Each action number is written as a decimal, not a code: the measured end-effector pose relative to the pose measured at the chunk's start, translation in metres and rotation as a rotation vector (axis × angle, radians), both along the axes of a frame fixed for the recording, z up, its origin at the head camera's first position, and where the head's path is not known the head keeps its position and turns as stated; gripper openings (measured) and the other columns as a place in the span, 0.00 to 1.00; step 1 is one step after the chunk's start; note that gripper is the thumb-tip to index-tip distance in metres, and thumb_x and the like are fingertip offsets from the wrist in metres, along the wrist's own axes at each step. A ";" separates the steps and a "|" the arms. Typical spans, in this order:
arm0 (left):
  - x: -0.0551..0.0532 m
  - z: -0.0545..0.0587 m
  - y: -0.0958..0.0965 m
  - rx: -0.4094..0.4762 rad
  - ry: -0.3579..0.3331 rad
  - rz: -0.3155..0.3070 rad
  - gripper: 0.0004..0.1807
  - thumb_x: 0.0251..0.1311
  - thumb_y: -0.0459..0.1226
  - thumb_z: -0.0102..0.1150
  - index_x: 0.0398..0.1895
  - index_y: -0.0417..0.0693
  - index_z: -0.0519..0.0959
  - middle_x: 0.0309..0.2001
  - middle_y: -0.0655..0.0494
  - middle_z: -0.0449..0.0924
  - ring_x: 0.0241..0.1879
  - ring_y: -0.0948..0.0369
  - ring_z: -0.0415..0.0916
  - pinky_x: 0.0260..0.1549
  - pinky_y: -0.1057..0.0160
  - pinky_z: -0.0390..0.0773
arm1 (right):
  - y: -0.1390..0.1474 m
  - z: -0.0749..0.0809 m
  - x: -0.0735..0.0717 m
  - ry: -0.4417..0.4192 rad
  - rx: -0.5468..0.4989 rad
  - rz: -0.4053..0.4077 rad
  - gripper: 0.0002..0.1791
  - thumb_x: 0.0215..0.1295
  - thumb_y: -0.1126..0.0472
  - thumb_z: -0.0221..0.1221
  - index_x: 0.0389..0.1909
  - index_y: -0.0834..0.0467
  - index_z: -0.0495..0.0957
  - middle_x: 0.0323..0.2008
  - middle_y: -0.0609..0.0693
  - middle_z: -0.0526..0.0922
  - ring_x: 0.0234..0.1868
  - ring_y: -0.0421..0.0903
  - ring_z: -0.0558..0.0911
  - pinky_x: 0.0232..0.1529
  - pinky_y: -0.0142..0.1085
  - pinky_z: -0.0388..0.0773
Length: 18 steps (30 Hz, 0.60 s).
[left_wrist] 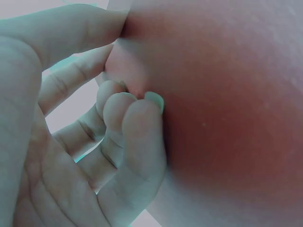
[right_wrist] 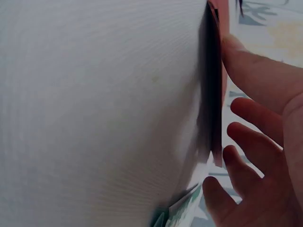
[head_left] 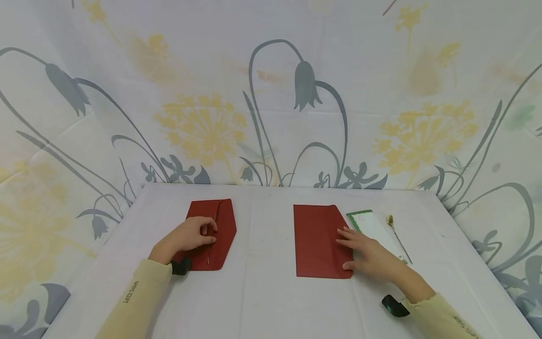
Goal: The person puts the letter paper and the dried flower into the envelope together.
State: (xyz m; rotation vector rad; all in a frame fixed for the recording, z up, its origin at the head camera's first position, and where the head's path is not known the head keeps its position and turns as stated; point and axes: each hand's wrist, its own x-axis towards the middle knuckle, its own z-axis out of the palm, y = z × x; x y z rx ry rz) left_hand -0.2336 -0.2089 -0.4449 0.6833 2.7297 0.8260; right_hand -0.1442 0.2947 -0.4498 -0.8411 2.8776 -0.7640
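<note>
Item, at left: the person's left hand (head_left: 186,235), in a pale yellow sleeve (head_left: 137,294) with dark lettering. Fingers bent, tips at the paper; from where I stand I cannot tell whether they pinch it or merely rest on it.

Item, under that hand: a dark red paper envelope (head_left: 224,235), flat, its right end tapered. A thin slanting line crosses it by the fingertips; slit or stem, I cannot tell. Handling note: a light touch at that line would probably serve best, as a hard pinch may crease the paper.

Item, right of centre: a second red paper envelope (head_left: 317,240), lying flat, well apart from the first, its tapered end also to the right.

Item, over that tapered end: the right hand (head_left: 372,259), fingers loosely spread, thumb at the envelope's edge, nothing gripped. Handling note: gentle, even pressure should steady the paper; a shove could slide it.

Item, partly behind the right hand: a white card with a green border (head_left: 374,227). I would keep the forearm off it.

Item, farthest right: a yellow flower on a thin stem (head_left: 390,221), just beside the card. It looks brittle; best given room.
</note>
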 end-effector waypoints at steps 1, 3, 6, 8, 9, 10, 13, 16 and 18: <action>0.000 0.001 0.000 -0.002 0.002 -0.002 0.10 0.60 0.36 0.69 0.42 0.50 0.79 0.26 0.58 0.70 0.27 0.60 0.68 0.28 0.60 0.71 | 0.000 -0.001 0.000 -0.018 0.014 0.008 0.34 0.57 0.57 0.72 0.63 0.65 0.74 0.72 0.60 0.65 0.73 0.63 0.59 0.62 0.58 0.66; 0.001 0.002 0.001 -0.004 -0.001 -0.004 0.10 0.60 0.37 0.68 0.42 0.50 0.79 0.26 0.58 0.70 0.27 0.60 0.68 0.28 0.60 0.71 | 0.000 -0.001 0.001 -0.051 0.040 0.020 0.35 0.59 0.54 0.70 0.64 0.65 0.73 0.72 0.60 0.63 0.74 0.63 0.57 0.62 0.58 0.65; 0.002 0.005 0.002 -0.007 -0.005 -0.002 0.10 0.60 0.36 0.68 0.43 0.49 0.79 0.26 0.58 0.71 0.27 0.60 0.69 0.27 0.60 0.72 | 0.001 -0.002 0.002 -0.066 0.068 0.040 0.34 0.61 0.52 0.69 0.64 0.66 0.73 0.72 0.60 0.63 0.73 0.63 0.57 0.63 0.58 0.65; 0.003 0.007 0.004 -0.010 -0.009 -0.003 0.10 0.61 0.36 0.68 0.43 0.49 0.79 0.26 0.58 0.72 0.27 0.60 0.69 0.27 0.60 0.72 | 0.002 -0.001 0.002 -0.065 0.078 0.051 0.34 0.61 0.52 0.68 0.64 0.66 0.74 0.72 0.61 0.63 0.73 0.64 0.58 0.63 0.58 0.65; 0.004 0.008 0.005 -0.013 -0.007 -0.004 0.10 0.61 0.36 0.67 0.43 0.49 0.79 0.26 0.58 0.72 0.27 0.60 0.69 0.27 0.60 0.72 | 0.002 -0.001 0.002 -0.066 0.082 0.056 0.34 0.62 0.51 0.68 0.64 0.67 0.74 0.72 0.61 0.64 0.73 0.64 0.58 0.62 0.58 0.65; 0.004 0.010 0.005 -0.019 -0.003 -0.002 0.10 0.61 0.36 0.67 0.43 0.49 0.79 0.26 0.59 0.72 0.27 0.61 0.69 0.27 0.60 0.72 | 0.002 -0.001 0.002 -0.068 0.082 0.060 0.34 0.62 0.51 0.68 0.63 0.67 0.74 0.72 0.62 0.63 0.73 0.64 0.58 0.62 0.58 0.65; 0.006 0.016 0.009 -0.019 0.016 -0.006 0.08 0.62 0.36 0.66 0.43 0.49 0.79 0.25 0.60 0.72 0.26 0.62 0.69 0.27 0.61 0.72 | 0.003 0.000 0.002 -0.077 0.084 0.069 0.35 0.63 0.50 0.67 0.64 0.67 0.73 0.72 0.62 0.63 0.73 0.64 0.58 0.62 0.57 0.66; 0.007 0.022 0.015 0.004 0.048 -0.017 0.07 0.63 0.36 0.65 0.42 0.49 0.79 0.24 0.60 0.71 0.25 0.62 0.69 0.27 0.61 0.72 | 0.003 -0.001 0.001 -0.087 0.074 0.075 0.35 0.63 0.50 0.67 0.64 0.68 0.72 0.72 0.62 0.62 0.73 0.65 0.58 0.63 0.56 0.66; 0.008 0.026 0.021 0.023 0.074 -0.035 0.06 0.63 0.36 0.65 0.41 0.49 0.79 0.24 0.61 0.71 0.26 0.62 0.69 0.28 0.61 0.72 | 0.003 -0.001 0.001 -0.095 0.060 0.077 0.35 0.63 0.51 0.67 0.65 0.68 0.72 0.73 0.62 0.62 0.73 0.65 0.57 0.63 0.55 0.66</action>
